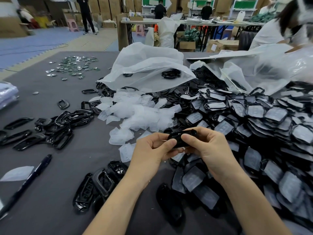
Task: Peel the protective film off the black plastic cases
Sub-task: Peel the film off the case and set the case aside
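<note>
- Landmark: film heap [140,114], a loose mound of peeled translucent white films lying mid-counter.
- Counter [50,209]: grey cloth surface carrying everything listed below.
- Held case [182,137]: one black plastic case, lifted off the counter just nearer the camera than the film heap, between both hands. The face that shows is glossy black. Whether any film remains on it cannot be told.
- Left hand [152,148]: fingers curled under the case's left end, thumb pressed on top, gripping it.
- Right hand [208,148]: fingers wrapped behind the case's right end, thumb on its front edge, gripping it.
- Unpeeled stock [262,119]: a large pile of black cases with white film on them, right of the film heap.
- Bare cases [55,128]: glossy black frames with no film, left of the film heap; a few more [101,184] lie nearer the camera.
- Plastic bag [149,65]: open and crumpled, behind the film heap.
- Pen [28,180]: dark, far left of the heap and nearer the camera.
- Step in hand (judgement): one case is being turned or checked mid-peel.
- Next move (judgement): catch a film edge with a thumbnail while the other hand steadies the case, or set the case down if it proves bare.
</note>
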